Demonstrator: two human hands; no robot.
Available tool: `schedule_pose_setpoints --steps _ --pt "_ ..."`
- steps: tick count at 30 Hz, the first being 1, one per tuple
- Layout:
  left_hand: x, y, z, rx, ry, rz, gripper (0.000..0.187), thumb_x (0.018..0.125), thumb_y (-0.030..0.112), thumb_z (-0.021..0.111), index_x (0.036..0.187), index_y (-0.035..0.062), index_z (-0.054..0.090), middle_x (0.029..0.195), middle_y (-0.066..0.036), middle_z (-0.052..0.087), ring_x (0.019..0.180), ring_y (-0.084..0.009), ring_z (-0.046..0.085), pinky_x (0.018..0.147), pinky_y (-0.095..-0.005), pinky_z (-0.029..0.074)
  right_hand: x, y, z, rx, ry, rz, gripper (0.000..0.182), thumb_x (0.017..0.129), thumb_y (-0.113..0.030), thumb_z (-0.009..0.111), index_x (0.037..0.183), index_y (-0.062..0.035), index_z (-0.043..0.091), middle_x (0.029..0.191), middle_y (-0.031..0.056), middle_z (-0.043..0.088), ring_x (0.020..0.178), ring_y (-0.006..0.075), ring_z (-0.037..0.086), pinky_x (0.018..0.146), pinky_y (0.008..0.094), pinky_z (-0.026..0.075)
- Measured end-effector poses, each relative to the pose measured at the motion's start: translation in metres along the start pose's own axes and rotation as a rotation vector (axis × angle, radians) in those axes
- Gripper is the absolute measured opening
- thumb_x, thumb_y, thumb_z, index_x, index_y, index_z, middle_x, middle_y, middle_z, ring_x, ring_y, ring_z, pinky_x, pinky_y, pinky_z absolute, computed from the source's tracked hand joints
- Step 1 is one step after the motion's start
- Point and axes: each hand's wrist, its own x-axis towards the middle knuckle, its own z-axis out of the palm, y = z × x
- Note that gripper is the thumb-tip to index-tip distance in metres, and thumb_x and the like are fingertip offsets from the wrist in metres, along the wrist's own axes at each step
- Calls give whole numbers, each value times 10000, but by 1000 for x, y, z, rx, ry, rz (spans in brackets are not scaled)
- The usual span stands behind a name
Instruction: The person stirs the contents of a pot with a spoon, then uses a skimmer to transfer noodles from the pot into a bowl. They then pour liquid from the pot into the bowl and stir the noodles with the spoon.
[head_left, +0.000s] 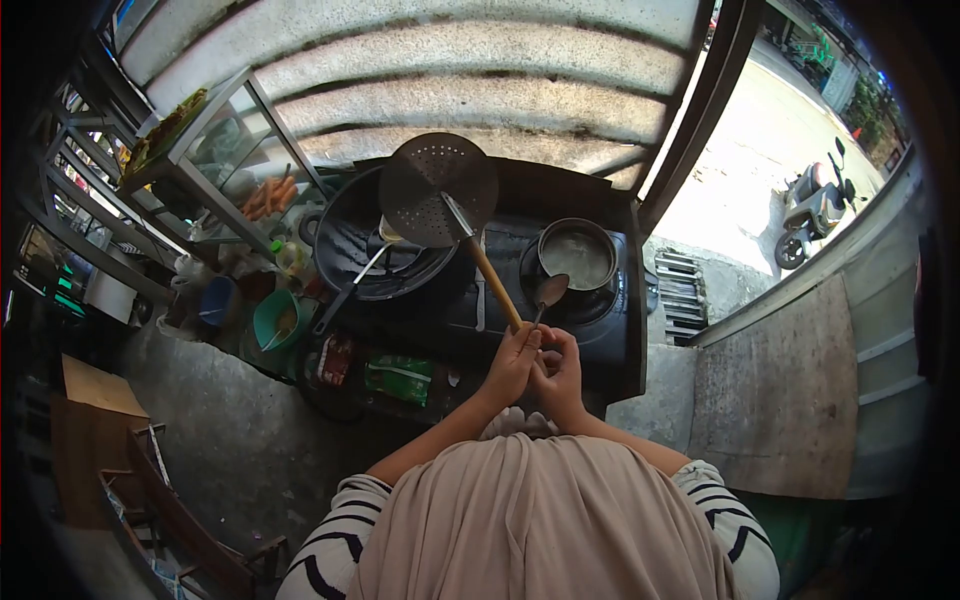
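My left hand [511,366] is closed around the lower end of a skimmer's wooden handle [489,276]. The skimmer's round perforated disc [438,190] is raised over the right part of a large dark wok [345,225]. Close beside it, my right hand [560,378] has its fingers curled at the handle of a metal spoon [551,291], whose bowl points up. The two hands touch, and the lower end of the spoon is hidden between them. A ladle [372,264] leans in the wok. On the right burner sits a small pot [578,254] with cloudy liquid.
The black stove [430,318] spans the front. Left of it are a teal bowl [277,318], a blue container [217,300] and a glass display case [235,150]. A green packet [398,380] lies below the stove's front edge. A wooden board [770,385] stands right.
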Motion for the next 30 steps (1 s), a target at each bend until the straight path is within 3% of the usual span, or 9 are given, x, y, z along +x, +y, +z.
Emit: schedule_pose_setpoints --steps 2,11,14,16,17,20,22,26,30 --pt "2 0 1 27 21 1 284 1034 243 417 1037 6 573 1016 -54 481 880 -113 539 792 -251 462 6 -6 0 -114 79 -138 370 808 -80 685 1156 -28 570 1164 81 518 823 123 594 735 252 489" --pt "13 21 -5 267 -69 62 334 1033 220 378 1208 -13 541 1074 -139 552 968 -190 595 839 -285 491 15 -4 3 206 49 104 295 830 -91 696 1109 -14 641 1222 62 484 883 89 584 779 248 474" --pt "10 24 -11 557 -47 126 368 1036 255 356 1271 28 525 1118 -158 535 957 -213 594 844 -301 497 24 -8 -3 260 74 102 261 865 -154 690 1078 -13 636 1130 38 542 849 62 568 783 228 447" --pt "9 29 -12 709 -33 142 375 1033 271 357 1287 54 526 1137 -172 524 947 -242 598 844 -327 500 30 -22 -7 487 113 423 252 886 -203 678 1058 -28 620 990 7 597 839 65 559 778 221 437" --pt "9 33 -11 666 -46 75 347 1025 243 374 1298 75 507 1148 -175 513 944 -255 597 830 -342 499 38 -25 -7 490 145 366 193 934 -193 607 1070 -58 577 863 -15 602 783 62 553 737 209 429" --pt "9 34 -21 692 -33 19 314 988 162 418 1291 90 461 1124 -206 508 926 -337 599 822 -399 492 69 -34 -30 623 223 302 153 970 -169 533 1080 -62 533 876 11 604 701 63 548 680 217 439" --pt "5 36 -34 763 -5 24 314 961 109 444 1274 85 434 1090 -234 514 912 -406 602 829 -442 485 97 -11 -66 508 204 267 126 989 -155 475 1073 -64 498 878 34 626 686 81 591 641 255 470" --pt "-7 43 -59 755 99 -71 343 929 113 505 1252 62 402 1004 -193 592 846 -403 630 768 -459 497 157 5 -134 -774 4 -45 148 910 -137 539 941 7 538 938 184 660 779 333 664 679 409 525" --pt "-13 44 -77 926 212 -91 314 906 162 573 1174 19 491 860 -174 664 807 -372 662 724 -442 506 192 -10 -139 -1190 -67 -88 128 847 -92 539 890 24 572 922 229 648 819 401 642 714 452 525"
